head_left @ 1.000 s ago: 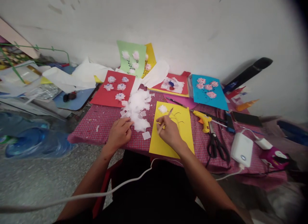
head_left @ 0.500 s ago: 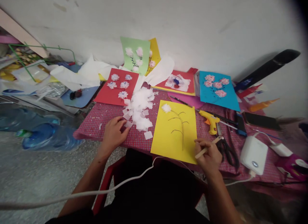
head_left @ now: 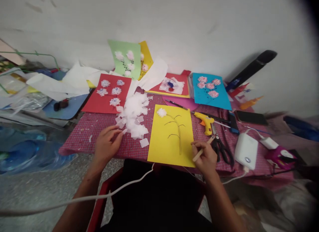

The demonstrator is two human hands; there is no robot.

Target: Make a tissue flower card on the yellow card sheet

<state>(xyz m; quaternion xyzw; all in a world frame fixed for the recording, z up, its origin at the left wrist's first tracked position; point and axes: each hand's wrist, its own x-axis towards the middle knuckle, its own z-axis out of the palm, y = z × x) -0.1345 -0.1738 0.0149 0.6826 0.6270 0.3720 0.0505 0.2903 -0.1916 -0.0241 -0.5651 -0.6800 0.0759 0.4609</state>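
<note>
My left hand [head_left: 108, 144] is at the near left edge of a pile of white paper squares [head_left: 136, 109], thumb and forefinger closed on a small white paper piece [head_left: 125, 131]. My right hand [head_left: 205, 157] grips a pale wooden stick [head_left: 198, 155] at the lower right edge of a yellow sheet [head_left: 171, 149]. Drawn on that sheet is a dark curved stem with short branches. One fluffy white paper flower [head_left: 161, 112] sits at the stem's top left end. A loose white square [head_left: 144, 143] lies between the pile and the sheet.
Right of the sheet lie a yellow glue gun [head_left: 206, 122], black scissors [head_left: 223, 152] and a white power bank [head_left: 246, 151]. Flower cards in red [head_left: 99, 104], green [head_left: 136, 51] and blue [head_left: 199, 99] stand behind. A white cable [head_left: 124, 188] crosses my lap.
The view has swung right, so everything appears further left. My left fingers have drawn slightly away from the pile with a paper piece. My right hand still holds the stick beside the sheet.
</note>
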